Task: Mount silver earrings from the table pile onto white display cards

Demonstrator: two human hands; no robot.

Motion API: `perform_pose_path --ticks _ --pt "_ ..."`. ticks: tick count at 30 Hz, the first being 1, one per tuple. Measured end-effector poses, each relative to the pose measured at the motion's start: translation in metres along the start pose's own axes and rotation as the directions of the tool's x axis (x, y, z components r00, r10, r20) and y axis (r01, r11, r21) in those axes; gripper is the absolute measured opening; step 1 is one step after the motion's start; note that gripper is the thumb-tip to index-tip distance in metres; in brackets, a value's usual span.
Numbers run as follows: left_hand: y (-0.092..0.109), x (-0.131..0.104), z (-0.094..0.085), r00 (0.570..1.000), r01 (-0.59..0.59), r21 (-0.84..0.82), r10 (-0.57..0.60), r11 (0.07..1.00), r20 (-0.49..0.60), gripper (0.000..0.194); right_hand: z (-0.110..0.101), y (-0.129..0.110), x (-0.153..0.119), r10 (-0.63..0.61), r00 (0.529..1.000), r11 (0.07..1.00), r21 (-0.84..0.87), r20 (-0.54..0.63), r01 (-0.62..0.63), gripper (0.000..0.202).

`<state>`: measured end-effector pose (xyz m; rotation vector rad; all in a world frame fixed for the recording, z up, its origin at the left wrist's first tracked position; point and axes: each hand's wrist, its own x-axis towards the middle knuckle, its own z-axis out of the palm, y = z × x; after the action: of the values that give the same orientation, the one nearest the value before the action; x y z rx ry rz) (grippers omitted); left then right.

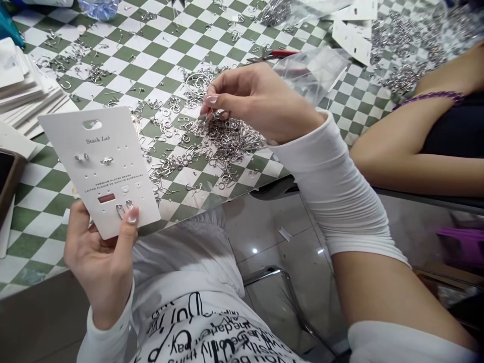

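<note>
A white earring card (109, 176) printed "Stack Lab" is tilted upright in my left hand (106, 257), the thumb pressing its lower edge beside a pair of oblong silver earrings (124, 208). Two more small silver pieces sit higher on the card, among rows of tiny holes. Over a heap of silver jewelry parts (230, 141) on the checkered table, my right hand (245, 98) is closed, thumb and fingers pinched together at the heap's upper left. Whatever lies between those fingertips is too small to make out.
Stacked white cards (28, 91) and a brown-edged phone (9, 176) lie at the left. Red-handled pliers (280, 54) and a clear plastic bag (313, 73) lie beyond my right hand. Another person's arm (416, 146) rests at the right, near more silver pieces.
</note>
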<state>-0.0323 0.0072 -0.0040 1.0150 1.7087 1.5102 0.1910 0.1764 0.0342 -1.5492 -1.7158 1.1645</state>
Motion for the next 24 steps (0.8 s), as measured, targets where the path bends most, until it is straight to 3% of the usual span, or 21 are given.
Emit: perform_pose_path --ticks 4,8,11,17,19,24 --pt "-0.001 0.001 0.003 0.999 -0.043 -0.035 0.043 0.998 -0.015 0.031 -0.006 0.002 -0.010 -0.023 1.000 0.992 0.124 0.022 0.020 0.018" --pt "0.000 0.002 0.002 0.999 -0.031 -0.040 0.032 0.999 0.017 0.027 -0.014 0.002 -0.022 -0.069 0.997 0.993 0.097 -0.027 0.071 0.012" --pt "0.003 0.001 0.003 0.999 0.000 -0.017 0.001 1.000 0.046 0.025 -0.020 0.002 -0.030 -0.088 0.995 0.995 -0.052 -0.052 0.085 0.014" --pt "0.007 -0.003 0.021 0.994 -0.018 -0.059 0.025 0.998 0.105 0.030 -0.015 -0.001 -0.042 -0.299 0.948 0.886 -0.400 -0.110 0.233 0.013" --pt "0.005 -0.003 0.029 0.987 -0.006 -0.078 0.019 0.997 0.160 0.030 -0.014 -0.001 -0.042 -0.255 0.965 0.860 -0.471 -0.066 0.195 0.016" --pt "0.001 0.001 0.037 0.981 -0.049 -0.050 0.057 0.998 0.183 0.029 -0.027 0.000 -0.038 0.062 0.998 0.877 -0.476 -0.004 -0.057 0.027"
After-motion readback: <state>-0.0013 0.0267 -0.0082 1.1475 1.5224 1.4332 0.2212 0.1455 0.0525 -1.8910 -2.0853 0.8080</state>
